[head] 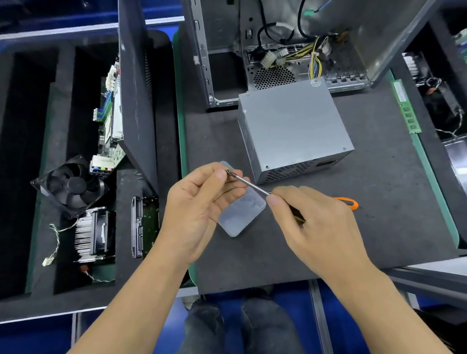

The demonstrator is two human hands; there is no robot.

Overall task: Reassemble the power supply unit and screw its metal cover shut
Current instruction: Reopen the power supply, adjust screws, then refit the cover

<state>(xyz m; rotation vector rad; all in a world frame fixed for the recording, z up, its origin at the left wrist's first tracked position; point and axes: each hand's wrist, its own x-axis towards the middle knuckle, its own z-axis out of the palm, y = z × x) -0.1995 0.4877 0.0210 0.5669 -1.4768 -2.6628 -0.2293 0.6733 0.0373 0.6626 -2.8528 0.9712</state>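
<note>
Head view: both hands meet above the grey mat, in front of the PSU.
Left hand point(196, 201): fingers curled, thumb and forefinger pinching at the screwdriver tip; a screw point(228, 172) seems to sit there, too small to be sure.
Right hand point(315, 229): clenched around the screwdriver point(250, 183), forefinger laid along the shaft; the orange handle end sticks out past the hand on the right.
Shaft: slants up-left from the right hand to the left fingertips, held in the air.
Tray point(242, 211): small clear plastic piece on the mat, directly under the hands, partly hidden by the left fingers.
PSU point(293, 128): grey metal box on the mat just beyond the hands, cover on top, vent grille on the near side; neither hand touches it.
Mat point(364, 216): dark grey, green-edged, carrying the PSU and tray.
Case point(268, 24): open PC chassis behind the PSU, loose yellow and black cables hanging inside.
Panel point(133, 83): dark side panel standing tilted left of the mat.
Left foam bins: fan point(70, 185), heatsink point(94, 232), drive point(143, 225), and a board behind the panel.
RAM stick point(406, 107): green, along the mat's right edge.
Below: the person's legs in dark trousers, blue floor.
</note>
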